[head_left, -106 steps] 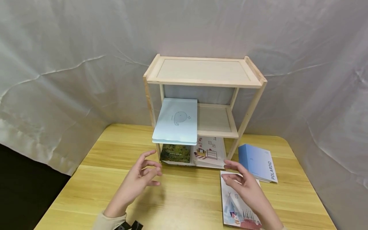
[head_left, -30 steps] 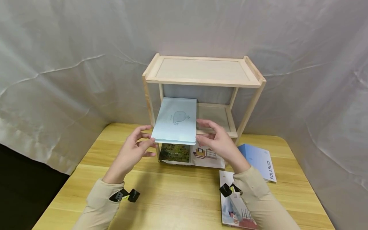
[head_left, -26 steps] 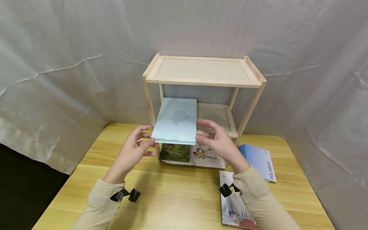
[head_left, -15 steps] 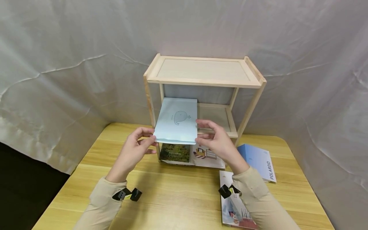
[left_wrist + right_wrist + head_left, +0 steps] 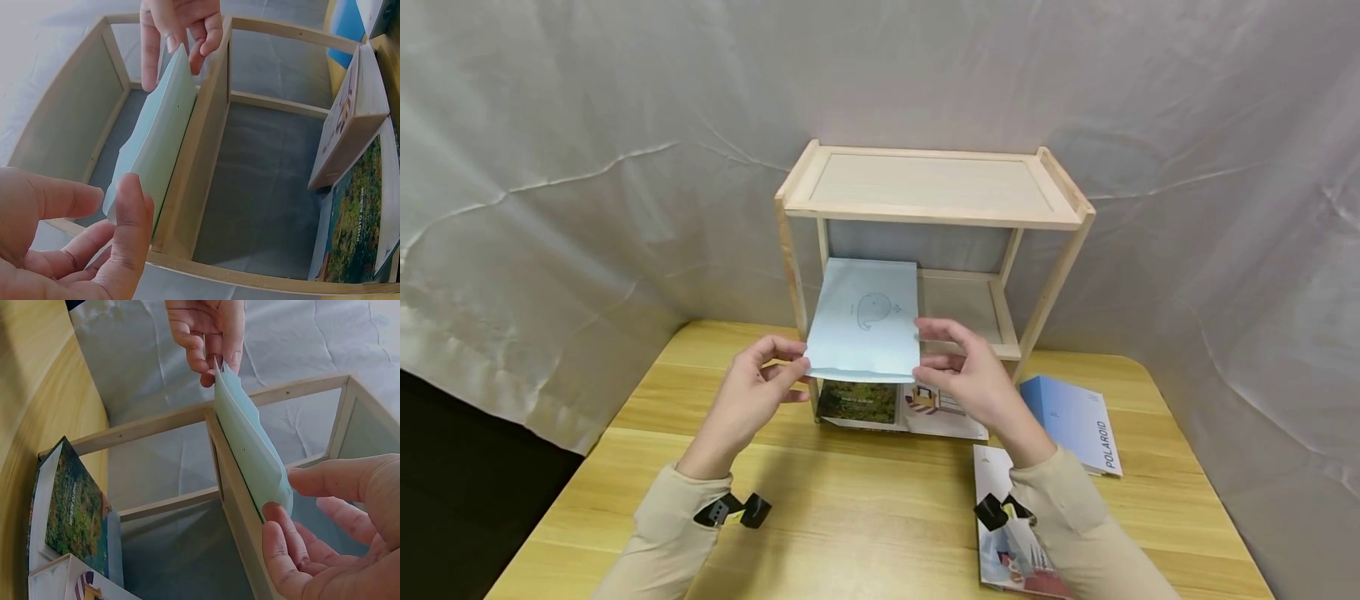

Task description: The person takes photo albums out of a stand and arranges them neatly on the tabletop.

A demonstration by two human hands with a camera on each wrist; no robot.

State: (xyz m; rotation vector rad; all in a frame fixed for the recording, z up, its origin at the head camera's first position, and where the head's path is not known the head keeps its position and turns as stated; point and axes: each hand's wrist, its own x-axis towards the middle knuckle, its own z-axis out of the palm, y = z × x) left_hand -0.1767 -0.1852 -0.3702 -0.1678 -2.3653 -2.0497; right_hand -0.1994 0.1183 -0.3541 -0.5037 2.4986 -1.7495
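Head view has both hands on a pale blue notebook point(image 5: 862, 321), the one with a line-drawn whale on the cover. It's lying cover up on the left half of the middle shelf point(image 5: 958, 308) of a light wooden rack point(image 5: 925, 183), and its front edge pokes out past the shelf's front edge. The left hand point(image 5: 749, 393) is pinching the notebook's front left corner, thumb and fingers clamped on it. Same deal with the right hand point(image 5: 976, 379), gripping the right edge close to the front corner. In both wrist views the notebook shows two layers along that front edge, the upper one kinda wavy.

Down at the bottom of the rack, a dark green photo album point(image 5: 859, 402) sits near the front left leg, with a white picture book point(image 5: 943, 427) right beside it. Over by the tabletop's point(image 5: 850, 517) right edge there's a blue POLAROID album point(image 5: 1078, 429), and nearer the front edge an illustrated booklet point(image 5: 991, 468), partly hidden by the right sleeve point(image 5: 1075, 517).
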